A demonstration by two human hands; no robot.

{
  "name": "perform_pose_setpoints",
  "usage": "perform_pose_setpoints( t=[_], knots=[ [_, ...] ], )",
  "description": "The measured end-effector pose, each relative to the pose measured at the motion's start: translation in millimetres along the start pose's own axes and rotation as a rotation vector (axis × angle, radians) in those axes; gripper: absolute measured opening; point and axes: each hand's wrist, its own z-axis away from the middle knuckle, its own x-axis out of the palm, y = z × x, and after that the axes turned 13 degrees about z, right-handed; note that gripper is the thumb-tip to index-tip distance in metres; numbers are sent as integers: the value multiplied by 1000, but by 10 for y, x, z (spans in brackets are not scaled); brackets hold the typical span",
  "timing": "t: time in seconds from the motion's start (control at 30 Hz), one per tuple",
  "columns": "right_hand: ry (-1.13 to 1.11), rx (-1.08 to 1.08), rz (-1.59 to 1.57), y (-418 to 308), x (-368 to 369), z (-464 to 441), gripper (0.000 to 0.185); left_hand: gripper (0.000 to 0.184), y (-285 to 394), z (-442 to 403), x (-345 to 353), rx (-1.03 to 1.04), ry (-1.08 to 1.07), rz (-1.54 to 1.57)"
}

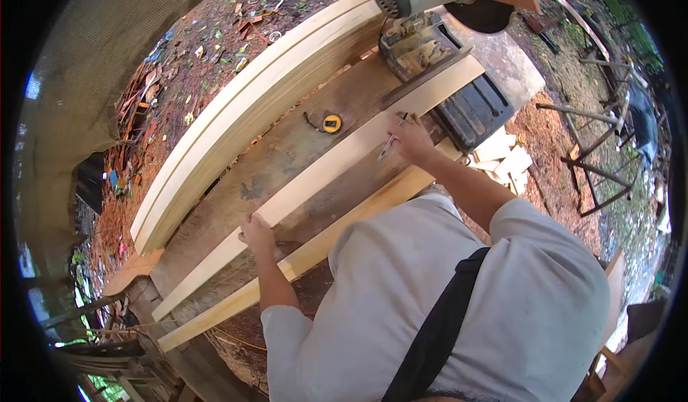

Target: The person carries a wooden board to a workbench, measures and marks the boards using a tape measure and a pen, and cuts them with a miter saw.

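While the board slants lengthwise up rightward, the left hand grips its edge, the right hand a slender tool.

board: on the desk, at both left hand and right hand
pen: in right hand
tape: on desk, beyond and between hands
stack: behind tape
near board: before hands
saw: right of right hand
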Motion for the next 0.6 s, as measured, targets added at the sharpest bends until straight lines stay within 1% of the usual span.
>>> perform_pose_setpoints(
  t=[0.03, 0.1, 0.13, 0.2, 0.23, 0.27, 0.3, 0.33, 0.37, 0.4, 0.43, 0.47, 0.5, 0.57, 0.6],
  knots=[
    [5, -10, -3, 48, -58, -51, 15, 42, 28, -50, 79, -7, 9, 0],
    [-103, -52, 53, 178, -151, -58, 15, 47, 31, -103, 349, -85, 73, 92],
    [-101, -52, 46, 289, -138, -50, 15, 47, 223, -88, 338, -86, 76, 86],
    [77, -285, -101, 438, -78, -96, 16, 48, 678, -93, 262, -56, -19, 56],
    [84, -294, -107, 524, -116, -185, 16, 47, 845, -161, 384, 79, -4, 50],
    [-89, -335, -218, 591, -246, -268, 15, 46, 1001, -207, 550, 212, 3, 44],
    [-280, -372, -328, 637, -382, -281, 13, 47, 1375, -163, 597, 296, 17, 115],
    [-338, -408, -456, 704, -516, -341, 17, 48, 1899, -71, 576, 376, 29, 197],
    [-356, -418, -439, 703, -849, -390, 17, 52, 2407, 7, 496, 370, -51, 197],
    [-382, -479, -393, 659, -1317, -509, 17, 54, 2758, 39, 520, 423, -62, 230],
    [-399, -541, -341, 613, -1776, -666, 18, 56, 3064, 36, 585, 486, -48, 274],
    [-414, -556, -224, 575, -2163, -822, 18, 57, 3326, 11, 645, 553, -34, 313],
    [-429, -563, -114, 535, -2519, -952, 18, 57, 3539, -31, 708, 557, -24, 328],
    [-111, -582, 74, 487, -3203, -1192, 17, 60, 3850, -76, 831, 606, -18, 335],
    [40, -589, 128, 521, -3501, -1324, 19, 64, 3973, -96, 831, 581, -41, 261]
  ],
)
